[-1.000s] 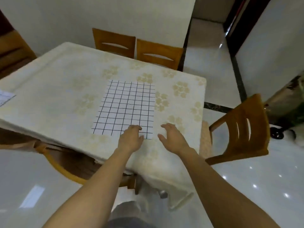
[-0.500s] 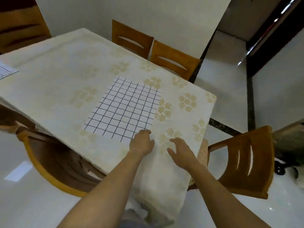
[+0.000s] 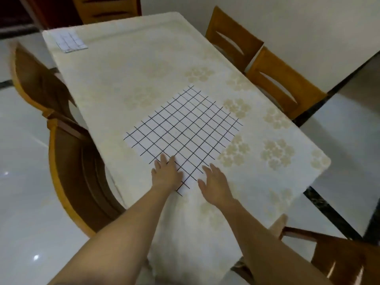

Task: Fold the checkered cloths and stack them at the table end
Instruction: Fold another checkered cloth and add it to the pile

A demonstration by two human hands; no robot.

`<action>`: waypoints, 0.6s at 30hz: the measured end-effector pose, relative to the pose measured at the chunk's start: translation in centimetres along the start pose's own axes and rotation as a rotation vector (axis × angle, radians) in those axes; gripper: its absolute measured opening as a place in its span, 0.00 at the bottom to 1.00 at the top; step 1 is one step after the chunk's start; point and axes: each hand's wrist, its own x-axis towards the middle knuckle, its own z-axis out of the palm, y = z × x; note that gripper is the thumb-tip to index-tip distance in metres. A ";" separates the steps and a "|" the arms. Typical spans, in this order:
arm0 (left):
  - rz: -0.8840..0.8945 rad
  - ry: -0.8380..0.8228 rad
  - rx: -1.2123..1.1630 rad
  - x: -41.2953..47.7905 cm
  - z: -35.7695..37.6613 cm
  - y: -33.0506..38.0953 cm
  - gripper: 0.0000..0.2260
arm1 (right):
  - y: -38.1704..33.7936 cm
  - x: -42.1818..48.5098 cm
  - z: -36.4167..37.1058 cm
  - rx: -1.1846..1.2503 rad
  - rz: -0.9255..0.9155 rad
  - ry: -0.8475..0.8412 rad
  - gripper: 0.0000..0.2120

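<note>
A white checkered cloth (image 3: 185, 128) with black grid lines lies flat and unfolded on the table, turned like a diamond. My left hand (image 3: 167, 173) rests palm down on its near corner, fingers spread. My right hand (image 3: 214, 183) lies flat just right of that corner, at the cloth's edge, holding nothing. A second checkered cloth (image 3: 71, 41), folded small, sits at the table's far left end.
The table (image 3: 127, 83) wears a cream tablecloth with pale flower prints. Wooden chairs stand around it: two on the right side (image 3: 283, 87), two on the left (image 3: 67, 161), one at the near right (image 3: 345, 260). Glossy white floor surrounds it.
The view has swung left, showing the far end and the folded cloth. My left hand has slid further onto the cloth's near corner; my right hand has come up beside it.
</note>
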 end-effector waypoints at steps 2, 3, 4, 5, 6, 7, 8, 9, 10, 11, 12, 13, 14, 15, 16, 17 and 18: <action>-0.033 0.021 0.010 0.2 0.5 0.2 0.29 | 1.5 2.5 -0.8 0.002 -0.040 0.015 0.28; -0.051 0.030 0.019 0.2 0.8 0.4 0.29 | 2.3 3.9 -1.1 0.001 -0.060 0.016 0.29; -0.063 0.045 0.028 0.2 1.2 0.5 0.29 | 3.0 5.2 -1.4 -0.002 -0.077 0.011 0.29; -0.070 0.065 0.041 0.2 1.5 0.7 0.29 | 3.5 6.5 -1.8 -0.007 -0.092 0.004 0.29; -0.077 0.081 0.049 0.2 1.8 0.8 0.29 | 4.0 7.8 -2.0 -0.011 -0.109 -0.006 0.29; -0.085 0.092 0.049 0.2 2.1 0.9 0.29 | 4.3 8.9 -2.2 -0.009 -0.120 -0.014 0.30; -0.092 0.105 0.042 0.2 2.4 1.0 0.29 | 4.5 9.8 -2.3 -0.001 -0.122 -0.018 0.31; -0.100 0.126 0.035 0.3 2.6 1.1 0.29 | 4.7 10.8 -2.4 0.003 -0.116 -0.021 0.33; -0.108 0.152 0.036 0.3 2.8 1.2 0.30 | 4.9 11.5 -2.4 0.000 -0.109 -0.024 0.34; -0.113 0.177 0.049 0.2 3.0 1.2 0.31 | 5.1 12.1 -2.2 -0.013 -0.103 -0.034 0.35; -0.113 0.196 0.070 0.1 3.2 1.2 0.32 | 5.2 12.4 -2.0 -0.039 -0.101 -0.044 0.36; -0.111 0.206 0.083 0.0 3.4 1.1 0.33 | 5.4 12.4 -1.7 -0.074 -0.103 -0.052 0.35; -0.114 0.209 0.078 0.0 3.6 1.0 0.35 | 5.5 12.3 -1.3 -0.107 -0.106 -0.048 0.35; -0.120 0.213 0.057 0.0 3.7 0.8 0.36 | 5.6 12.1 -1.1 -0.132 -0.105 -0.035 0.34; -0.128 0.222 0.028 0.0 3.6 0.5 0.37 | 5.7 11.9 -1.0 -0.151 -0.100 -0.019 0.33; -0.136 0.235 -0.003 0.1 3.5 0.4 0.38 | 5.7 11.6 -0.9 -0.172 -0.094 -0.007 0.33; -0.140 0.246 -0.037 0.2 3.3 0.3 0.39 | 5.7 11.4 -0.7 -0.195 -0.092 0.001 0.32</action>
